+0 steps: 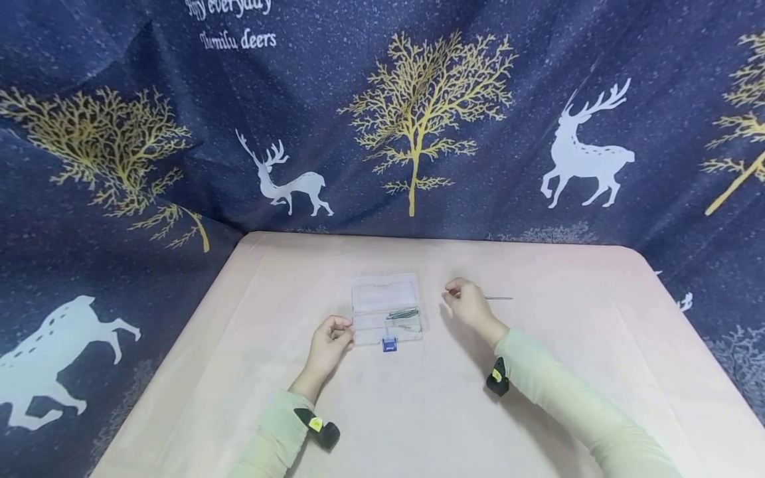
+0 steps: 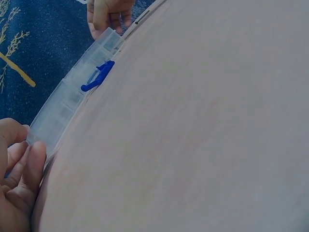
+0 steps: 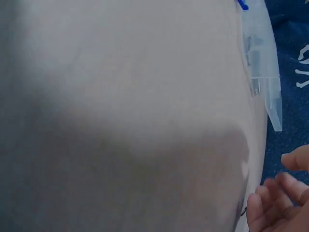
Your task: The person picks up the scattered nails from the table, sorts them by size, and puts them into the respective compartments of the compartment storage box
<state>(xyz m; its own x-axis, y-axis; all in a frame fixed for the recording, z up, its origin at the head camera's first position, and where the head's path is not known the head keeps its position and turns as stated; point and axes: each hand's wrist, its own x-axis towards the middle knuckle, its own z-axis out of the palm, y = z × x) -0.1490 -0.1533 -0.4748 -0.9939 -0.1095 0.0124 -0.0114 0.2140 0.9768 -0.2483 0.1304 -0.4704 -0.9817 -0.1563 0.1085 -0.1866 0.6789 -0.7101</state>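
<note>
A clear plastic compartment box (image 1: 369,321) lies on the table with its lid (image 1: 385,292) folded back and a blue latch (image 1: 390,344) at its front. Thin dark metal pieces (image 1: 403,313) lie in its right compartments. My left hand (image 1: 330,345) pinches the box's left end between thumb and fingers, as the left wrist view shows from the side. To the right of the box, my right hand (image 1: 469,304) hovers low with thumb and fingers apart and nothing between them. A thin dark rod (image 1: 501,298) lies on the table just beyond that hand, partly hidden by it.
A pale pink cloth covers the table (image 1: 418,411). Behind it hangs a dark blue curtain (image 1: 335,79) with deer and trees printed on it. Each sleeve carries a black wrist camera, one on the left (image 1: 323,431) and one on the right (image 1: 497,378).
</note>
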